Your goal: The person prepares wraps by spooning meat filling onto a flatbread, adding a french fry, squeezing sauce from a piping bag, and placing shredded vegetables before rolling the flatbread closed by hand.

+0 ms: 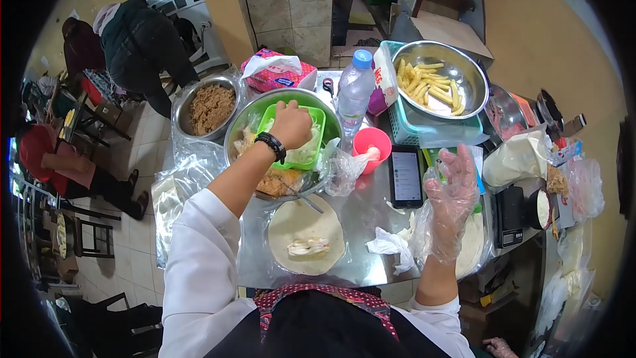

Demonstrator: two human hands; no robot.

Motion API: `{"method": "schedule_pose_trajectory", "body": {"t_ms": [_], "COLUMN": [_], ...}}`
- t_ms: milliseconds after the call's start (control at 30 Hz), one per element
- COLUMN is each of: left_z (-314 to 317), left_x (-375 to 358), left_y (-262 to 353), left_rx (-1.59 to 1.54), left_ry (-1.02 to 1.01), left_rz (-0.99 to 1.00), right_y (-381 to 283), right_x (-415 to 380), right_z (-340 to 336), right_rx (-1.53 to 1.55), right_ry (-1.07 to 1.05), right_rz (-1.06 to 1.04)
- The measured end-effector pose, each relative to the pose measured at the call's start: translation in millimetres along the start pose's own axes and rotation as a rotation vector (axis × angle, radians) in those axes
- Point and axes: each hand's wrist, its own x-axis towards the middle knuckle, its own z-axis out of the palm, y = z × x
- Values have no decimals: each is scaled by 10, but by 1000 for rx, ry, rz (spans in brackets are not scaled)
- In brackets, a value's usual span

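My left hand (291, 131), bare with a dark bead bracelet at the wrist, is over a bright green plastic tub (320, 119) holding pale shreds. Its fingers are curled together; what they grip is hidden. The tub sits inside a large steel bowl (234, 134) with orange-brown food and a spoon handle. My right hand (456, 185), in a clear plastic glove, is raised palm up beside a phone (406, 176), fingers apart and slightly bent, holding nothing. Between my arms a round flatbread (323, 221) lies flat, with pale strips of filling (309, 246) on it.
A water bottle (355, 93) and pink cup (371, 149) stand mid-table. Behind are a steel bowl of fries (427, 86), a bowl of brown shredded food (212, 109) and a tissue pack (281, 73). A scale (510, 215) is at right. Other people (142, 40) are at left.
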Motion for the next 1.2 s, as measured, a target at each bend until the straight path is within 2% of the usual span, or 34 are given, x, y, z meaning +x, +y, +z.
{"method": "schedule_pose_trajectory", "body": {"t_ms": [100, 167, 200, 267, 300, 367, 500, 567, 600, 667, 700, 767, 800, 867, 933, 967, 1000, 1067, 1133, 1167, 1200], "left_z": [-33, 95, 23, -247, -367, -544, -389, -260, -87, 279, 295, 321, 322, 398, 151, 12, -2, -274, -548, -607, -735], "left_x": [13, 125, 71, -139, -216, -286, -285, -265, -209, -85, -98, -165, -196, -102, -70, -46, -10, -126, -315, -475, -680], "left_y": [-145, -316, -327, -271, -199, -48, -150, -133, -141, -125, -69, 51, 86, 65, 18, -32, -115, -130, 6, 130, 299], "left_rx": [-154, -288, -286, -663, -662, -578, -602, -384, -384, -118, -114, 347, 395, 406, 131, -87, -96, -85, -113, -127, -111], "left_ry": [-23, -122, -118, 96, 97, 46, 34, -62, -51, -128, -120, 82, 144, 168, 140, 125, 219, 355, 343, 405, 317], "left_rz": [-37, -184, -186, -208, -211, -342, -199, -126, -131, -110, -116, 50, 58, -44, -178, -265, -283, -245, -179, -85, 16], "right_y": [-44, -47, 0, -23, -101, -159, -172, -154, -147, -129, -118, -109, -100, -52, 130, 26, 31, -21, -148, -174, -225], "right_x": [-35, -74, -99, -126, -151, -183, -236, -262, -268, -281, -291, -319, -328, -360, -371, -338, -352, -374, -412, -435, -446], "right_z": [13, -20, -86, -73, -9, 38, 77, 103, 102, 100, 101, 59, 10, 15, -61, -51, -23, 46, 110, 165, 249], "right_rx": [-38, -64, -64, -61, -59, -57, -24, 23, -45, -107, -147, -172, -267, -304, -194, -286, -269, -290, -180, -106, -103], "right_ry": [-1, 11, -73, -163, -186, -208, -237, -232, -244, -259, -251, -253, -247, -211, -209, -278, -269, -263, -297, -314, -318], "right_rz": [12, 25, 53, 79, 74, 62, 73, 93, 34, -33, -65, -105, -134, -144, -136, -179, -186, -280, -225, -227, -232]}}
